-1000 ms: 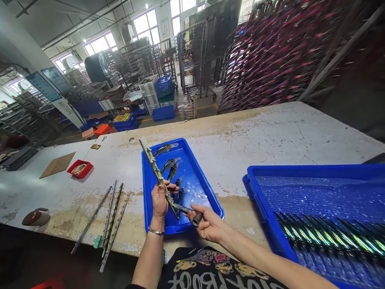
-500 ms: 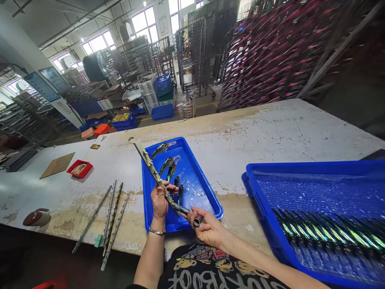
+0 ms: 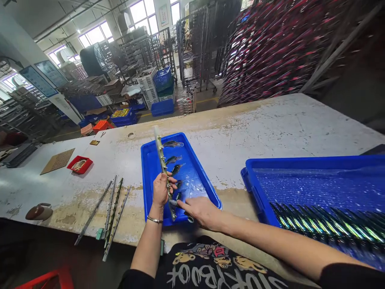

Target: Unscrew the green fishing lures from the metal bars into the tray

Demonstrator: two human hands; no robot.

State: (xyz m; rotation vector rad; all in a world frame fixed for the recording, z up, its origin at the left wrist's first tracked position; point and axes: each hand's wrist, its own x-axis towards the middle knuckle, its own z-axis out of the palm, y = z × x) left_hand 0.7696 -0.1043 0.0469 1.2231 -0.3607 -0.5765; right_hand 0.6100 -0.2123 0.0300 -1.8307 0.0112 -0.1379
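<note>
The left hand (image 3: 161, 190) is closed around a knobbed bar (image 3: 161, 150), held aslant over the blue tray (image 3: 192, 176) on the bench (image 3: 228, 148). The right hand (image 3: 200, 212) is clamped on a tubular tool (image 3: 190, 219), its far end at the bar's lower part. Fish-shaped pieces (image 3: 173, 159) line the bar's right side. Shirt (image 3: 222, 265) lettering appears to include "BOO"; wall panels (image 3: 39, 83) bear illegibly small text.

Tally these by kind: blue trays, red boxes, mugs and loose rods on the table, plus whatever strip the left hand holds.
Blue trays: 2
Red box: 1
Mug: 1
Loose rods: 4
Strip in the left hand: 1
Total: 9
</note>
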